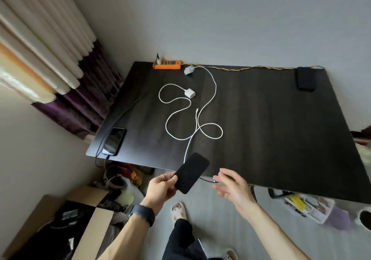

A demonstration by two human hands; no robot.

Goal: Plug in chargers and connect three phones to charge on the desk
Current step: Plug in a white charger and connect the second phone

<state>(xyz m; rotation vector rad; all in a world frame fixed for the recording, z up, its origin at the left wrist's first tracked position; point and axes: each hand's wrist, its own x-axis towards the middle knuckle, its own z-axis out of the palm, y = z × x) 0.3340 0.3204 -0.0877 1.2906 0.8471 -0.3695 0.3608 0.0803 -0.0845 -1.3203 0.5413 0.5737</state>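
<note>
My left hand [160,187] grips a black phone [191,172] by its lower end, over the near edge of the dark desk [271,129]. A white cable [188,147] runs up to that phone's far end. My right hand [232,187] hovers beside it, fingers spread, holding nothing. Two white charger bricks lie loose on the desk, one [190,93] mid-desk and one [189,70] beside the orange power strip [167,64] at the far edge. A second phone [114,141] lies at the left corner with a dark cable attached. A third black phone [305,78] lies at the far right.
A yellow cord [251,68] runs along the desk's back edge against the wall. Curtains [50,48] hang at the left. Cardboard boxes [80,215] and clutter sit on the floor at the left; more items [307,203] lie under the desk's right side.
</note>
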